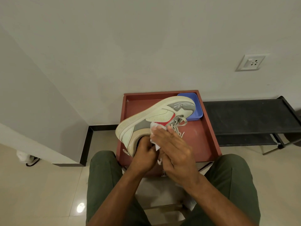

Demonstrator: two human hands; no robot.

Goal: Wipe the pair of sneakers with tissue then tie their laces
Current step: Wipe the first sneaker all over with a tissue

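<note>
No readable text anywhere

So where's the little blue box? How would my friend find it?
Look at the reddish-brown tray standing against the white wall, in front of the person's knees. Go to its far right corner, just behind the toe of the sneaker being wiped. The blue box sits there: a small, shallow plastic tub, the only blue thing around.

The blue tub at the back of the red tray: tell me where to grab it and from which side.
Take the blue tub by its right rim, coming from above on the right. It sits open side up in the red tray's far right corner, so the rim offers an edge to pinch. The raised sneaker, held by the left hand, covers its left side.
</note>
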